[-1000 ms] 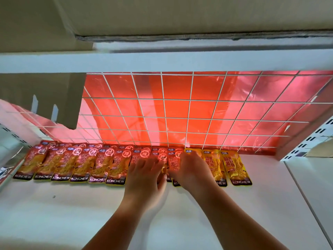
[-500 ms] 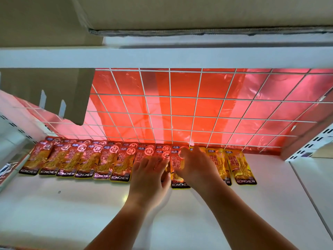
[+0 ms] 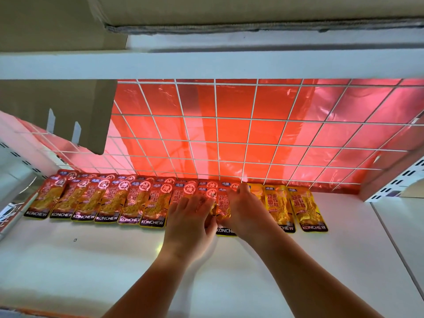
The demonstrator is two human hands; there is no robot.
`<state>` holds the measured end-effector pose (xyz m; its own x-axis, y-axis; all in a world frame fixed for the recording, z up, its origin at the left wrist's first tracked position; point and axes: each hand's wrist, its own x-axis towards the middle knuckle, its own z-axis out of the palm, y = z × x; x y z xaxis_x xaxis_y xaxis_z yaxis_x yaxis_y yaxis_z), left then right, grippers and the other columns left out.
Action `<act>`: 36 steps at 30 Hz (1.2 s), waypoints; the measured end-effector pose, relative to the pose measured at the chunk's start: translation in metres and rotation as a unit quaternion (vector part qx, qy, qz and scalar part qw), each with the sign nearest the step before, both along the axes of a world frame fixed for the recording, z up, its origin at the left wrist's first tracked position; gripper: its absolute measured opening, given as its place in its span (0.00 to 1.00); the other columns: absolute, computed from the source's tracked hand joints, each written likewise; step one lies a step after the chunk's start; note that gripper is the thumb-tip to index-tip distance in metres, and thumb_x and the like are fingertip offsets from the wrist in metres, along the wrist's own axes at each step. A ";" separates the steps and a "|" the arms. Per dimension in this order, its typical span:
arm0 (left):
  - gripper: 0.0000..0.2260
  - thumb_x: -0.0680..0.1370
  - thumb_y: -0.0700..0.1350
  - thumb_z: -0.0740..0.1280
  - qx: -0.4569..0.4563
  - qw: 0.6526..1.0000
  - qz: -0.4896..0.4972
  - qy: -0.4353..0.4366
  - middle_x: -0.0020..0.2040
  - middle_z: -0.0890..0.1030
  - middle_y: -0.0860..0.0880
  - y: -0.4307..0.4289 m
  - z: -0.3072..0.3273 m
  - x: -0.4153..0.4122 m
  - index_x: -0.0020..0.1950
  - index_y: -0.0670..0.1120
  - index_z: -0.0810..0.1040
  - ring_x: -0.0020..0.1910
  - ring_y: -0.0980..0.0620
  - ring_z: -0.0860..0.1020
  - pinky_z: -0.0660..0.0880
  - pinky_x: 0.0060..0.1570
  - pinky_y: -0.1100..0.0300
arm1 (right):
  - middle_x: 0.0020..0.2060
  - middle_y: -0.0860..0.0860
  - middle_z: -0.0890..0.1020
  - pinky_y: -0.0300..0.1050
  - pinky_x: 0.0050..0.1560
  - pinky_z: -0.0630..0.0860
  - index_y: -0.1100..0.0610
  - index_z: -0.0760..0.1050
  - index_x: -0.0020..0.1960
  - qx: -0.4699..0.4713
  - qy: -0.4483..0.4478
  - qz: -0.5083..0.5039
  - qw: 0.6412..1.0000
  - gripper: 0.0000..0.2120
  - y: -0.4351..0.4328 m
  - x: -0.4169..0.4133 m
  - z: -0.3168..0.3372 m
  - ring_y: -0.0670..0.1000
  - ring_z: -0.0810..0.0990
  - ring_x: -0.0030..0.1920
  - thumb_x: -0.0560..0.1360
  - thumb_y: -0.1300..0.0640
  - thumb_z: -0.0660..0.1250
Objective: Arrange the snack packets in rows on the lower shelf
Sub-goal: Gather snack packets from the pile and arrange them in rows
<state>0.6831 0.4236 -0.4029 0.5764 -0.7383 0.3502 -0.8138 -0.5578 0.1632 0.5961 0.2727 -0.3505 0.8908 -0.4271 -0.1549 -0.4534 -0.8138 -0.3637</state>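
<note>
1 row of snack packets (image 3: 107, 203) lies flat along the back of the white lower shelf (image 3: 114, 260), tops against the wire grid (image 3: 229, 134). Red ones fill the left and yellow packets (image 3: 278, 207) the right. The hands meet mid-row. The left hand (image 3: 190, 216) rests with fingers straight on red ones. The right hand (image 3: 247, 212) covers a red packet (image 3: 223, 206); I cannot tell whether it pinches it.

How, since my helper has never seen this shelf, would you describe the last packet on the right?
Find the white wire grid backed with red; packets line its foot. Follow them right to the end: the yellow packet with a neighbour on its left only.
</note>
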 end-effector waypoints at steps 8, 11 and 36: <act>0.18 0.74 0.54 0.66 -0.002 1.000 0.001 -0.001 0.60 0.79 0.52 0.000 -0.001 0.000 0.64 0.53 0.80 0.56 0.44 0.77 0.72 0.55 0.48 | 0.62 0.56 0.67 0.53 0.58 0.77 0.56 0.69 0.69 0.007 -0.027 -0.007 1.000 0.37 0.001 -0.003 -0.004 0.61 0.79 0.59 0.68 0.42 0.79; 0.19 0.74 0.54 0.66 0.001 1.000 -0.001 -0.003 0.60 0.79 0.52 0.001 0.000 -0.001 0.64 0.54 0.80 0.56 0.44 0.77 0.72 0.55 0.48 | 0.63 0.56 0.67 0.52 0.57 0.78 0.56 0.68 0.69 0.010 -0.028 -0.012 0.999 0.37 0.002 -0.003 -0.003 0.61 0.79 0.59 0.68 0.41 0.79; 0.20 0.76 0.55 0.65 -0.047 0.998 0.011 -0.032 0.63 0.80 0.50 0.005 0.014 -0.005 0.67 0.53 0.79 0.60 0.42 0.77 0.71 0.60 0.45 | 0.62 0.50 0.77 0.51 0.61 0.75 0.47 0.70 0.71 -0.039 -0.160 0.038 0.986 0.31 -0.004 -0.021 0.021 0.55 0.76 0.61 0.71 0.42 0.73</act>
<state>0.6785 0.4285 -0.3886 0.5656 -0.6885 0.4540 -0.8124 -0.5597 0.1633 0.5747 0.2685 -0.3293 0.9185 -0.3570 0.1702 -0.2621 -0.8717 -0.4140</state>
